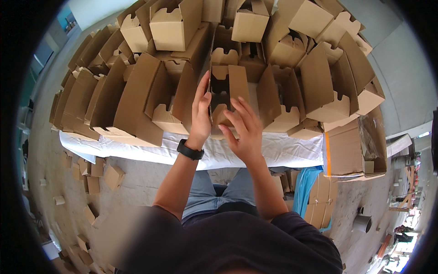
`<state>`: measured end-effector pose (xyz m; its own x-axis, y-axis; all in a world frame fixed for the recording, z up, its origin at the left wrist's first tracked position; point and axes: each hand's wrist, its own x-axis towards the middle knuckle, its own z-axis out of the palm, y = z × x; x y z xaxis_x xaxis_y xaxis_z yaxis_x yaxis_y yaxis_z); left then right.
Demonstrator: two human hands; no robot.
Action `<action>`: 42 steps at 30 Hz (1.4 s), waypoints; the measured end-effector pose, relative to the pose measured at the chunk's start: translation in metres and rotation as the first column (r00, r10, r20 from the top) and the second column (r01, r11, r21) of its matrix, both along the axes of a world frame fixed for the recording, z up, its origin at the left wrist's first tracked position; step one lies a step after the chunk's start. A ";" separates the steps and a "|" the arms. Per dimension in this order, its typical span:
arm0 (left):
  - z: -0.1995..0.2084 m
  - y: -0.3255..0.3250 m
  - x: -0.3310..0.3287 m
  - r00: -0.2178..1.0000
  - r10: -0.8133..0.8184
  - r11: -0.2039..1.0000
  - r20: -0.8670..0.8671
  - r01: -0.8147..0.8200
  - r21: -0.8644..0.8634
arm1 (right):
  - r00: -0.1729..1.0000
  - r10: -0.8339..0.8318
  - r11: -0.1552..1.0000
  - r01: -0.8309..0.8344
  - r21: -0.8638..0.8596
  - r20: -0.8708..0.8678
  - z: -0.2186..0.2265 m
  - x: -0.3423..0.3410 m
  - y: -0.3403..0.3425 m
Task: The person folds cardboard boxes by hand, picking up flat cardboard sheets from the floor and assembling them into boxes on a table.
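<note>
Between my two hands stands a narrow open cardboard box [220,119] with notched end walls and a raised side panel [238,81]. My left hand [200,112], with a black watch on its wrist, lies along the box's left side, fingers stretched upward. At the box's front right, my right hand [245,132] has its fingers spread, close to the front wall and the side panel. Whether the right fingertips touch the cardboard, I cannot tell. Neither hand is wrapped round anything. Left of it sits another open box [169,112], and right of it a further one [279,107].
Rows of open boxes [137,98] crowd the table, some stacked at the back. A white cloth [292,153] covers the table's near edge. A large carton [343,153] stands at the right end. Small cardboard pieces [114,176] lie on the floor at left, and a bucket [362,223] at right.
</note>
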<state>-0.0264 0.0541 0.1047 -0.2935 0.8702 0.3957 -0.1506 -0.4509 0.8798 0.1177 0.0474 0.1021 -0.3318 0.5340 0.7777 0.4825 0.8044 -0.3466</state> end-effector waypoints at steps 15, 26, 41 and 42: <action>-0.004 0.003 -0.001 0.998 0.040 0.999 -0.039 -0.039 0.025 | 0.990 -0.138 0.989 0.137 0.057 0.022 -0.038 -0.003 -0.026; -0.002 0.002 0.000 1.000 0.019 1.000 -0.024 -0.018 0.020 | 0.986 -0.166 0.981 0.165 0.103 0.010 -0.031 -0.003 -0.017; -0.007 0.003 0.000 1.000 0.008 0.999 -0.002 -0.008 0.047 | 0.992 0.099 0.995 -0.098 0.016 -0.074 -0.021 0.010 0.006; -0.007 0.006 0.000 0.999 -0.018 0.998 0.034 0.016 0.061 | 0.988 0.119 0.993 -0.119 0.005 -0.097 -0.020 0.012 0.009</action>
